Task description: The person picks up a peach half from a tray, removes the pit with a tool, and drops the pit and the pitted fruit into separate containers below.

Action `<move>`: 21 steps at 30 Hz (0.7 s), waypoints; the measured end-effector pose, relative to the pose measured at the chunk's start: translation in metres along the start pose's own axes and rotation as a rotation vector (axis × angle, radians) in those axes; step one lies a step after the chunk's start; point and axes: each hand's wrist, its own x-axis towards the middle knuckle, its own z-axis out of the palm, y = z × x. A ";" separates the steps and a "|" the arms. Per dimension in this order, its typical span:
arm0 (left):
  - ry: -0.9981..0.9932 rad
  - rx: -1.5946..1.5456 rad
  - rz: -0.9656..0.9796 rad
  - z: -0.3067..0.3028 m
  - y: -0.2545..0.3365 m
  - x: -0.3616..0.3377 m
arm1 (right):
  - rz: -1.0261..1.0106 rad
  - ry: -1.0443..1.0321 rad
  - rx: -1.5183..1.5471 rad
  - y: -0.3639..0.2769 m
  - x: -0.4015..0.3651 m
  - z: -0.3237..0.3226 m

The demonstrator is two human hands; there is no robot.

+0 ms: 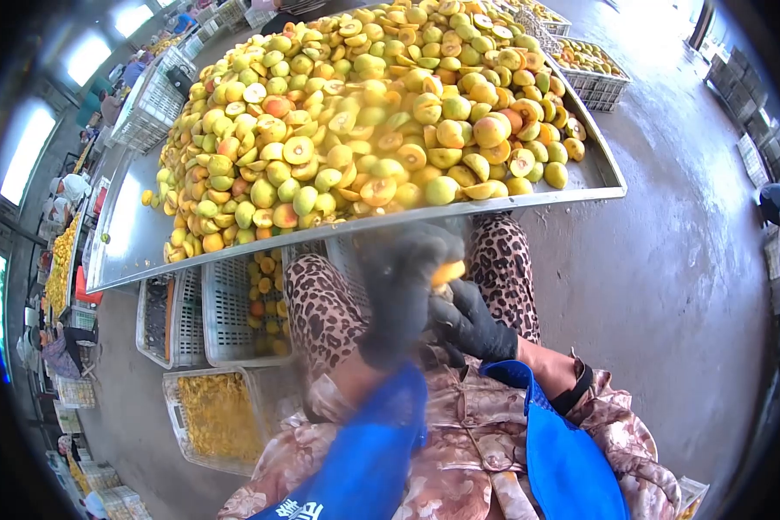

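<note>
— What have we got in our hands?

— One yellow fruit [448,273], held up over our lap, just below the near edge of the metal table [134,238]. Our left hand [403,290], in a dark glove and blurred, has its fingers wrapped round the fruit from the left.

— And our right hand [475,325]?

— Also in a dark glove, pressed up against the fruit from underneath, with the fingers curled inward. We cannot tell whether it actually grips anything.

— What's on the table?

— A big heap of fruit [364,113], yellow, green and orange. Some pieces are whole and many are cut in half with the hollow showing. The heap reaches almost to the table's near edge.

— And around us?

— Blue sleeve covers [373,451] on both our forearms and spotted trousers [321,303] on our knees. On the floor to our left, under the table, sits a white crate [221,316] with a few fruits in it. Nearer to us, a second crate [221,416] holds small yellow pieces. To the right there is grey floor [667,286].
</note>
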 end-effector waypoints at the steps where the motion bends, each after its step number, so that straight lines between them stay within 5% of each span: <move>1: 0.058 0.058 0.003 0.008 0.011 -0.002 | -0.023 -0.031 0.063 0.003 -0.003 0.000; 5: 0.081 0.008 -0.008 0.001 0.004 -0.006 | -0.144 0.092 -0.049 0.006 -0.008 0.010; 10: 0.030 -0.111 -0.180 -0.009 0.022 -0.005 | 0.308 -0.301 0.454 -0.016 -0.004 -0.002; 16: 0.049 -0.062 -0.199 -0.042 0.020 -0.005 | 0.189 -0.489 0.091 -0.022 0.029 0.007; 17: 0.058 -0.232 -0.241 -0.066 0.012 -0.006 | -0.079 -0.505 -0.153 0.008 0.043 0.014; 21: 0.569 -0.208 -0.141 -0.173 0.015 -0.005 | -0.369 -0.300 -0.447 0.005 0.037 0.032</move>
